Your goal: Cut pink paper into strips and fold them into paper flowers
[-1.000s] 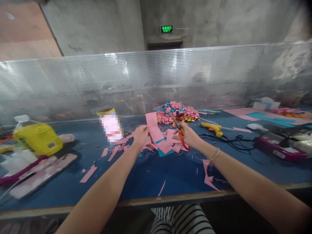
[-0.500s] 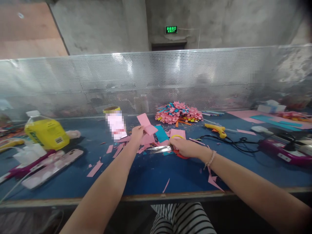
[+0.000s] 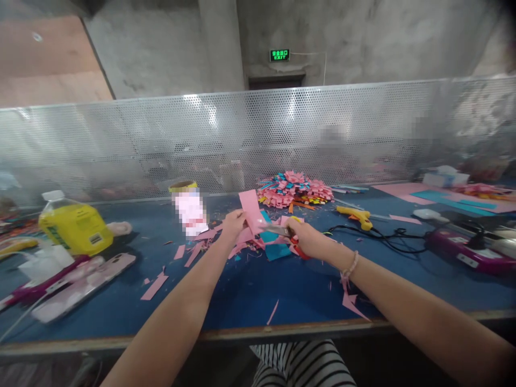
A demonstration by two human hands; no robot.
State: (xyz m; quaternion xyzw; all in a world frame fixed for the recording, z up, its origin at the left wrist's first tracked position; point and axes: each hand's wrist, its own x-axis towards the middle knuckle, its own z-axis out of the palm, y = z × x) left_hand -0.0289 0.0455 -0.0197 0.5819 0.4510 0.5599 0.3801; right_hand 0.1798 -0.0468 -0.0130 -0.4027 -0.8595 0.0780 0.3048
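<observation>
My left hand (image 3: pixel 235 223) pinches a strip of pink paper (image 3: pixel 250 208) and holds it upright above the table. In my right hand (image 3: pixel 303 237) is a pair of scissors (image 3: pixel 274 229) with yellow and red handles. Its blades point left and reach the lower right edge of the pink strip; whether they cut into it I cannot tell. Blue paper (image 3: pixel 278 251) lies beneath the scissors. Pink paper scraps (image 3: pixel 195 252) are scattered around my left hand.
A heap of pink, blue and yellow paper pieces (image 3: pixel 294 189) sits at the back. To the right lie a yellow glue gun (image 3: pixel 355 216) and a purple power strip (image 3: pixel 470 250). On the left are a bottle of yellow liquid (image 3: pixel 76 227) and a phone (image 3: pixel 86 287).
The scissors have risen and moved up to the pink strip. That strip, folded over before, now stands straighter. More of the blue paper shows below. The view has shifted slightly.
</observation>
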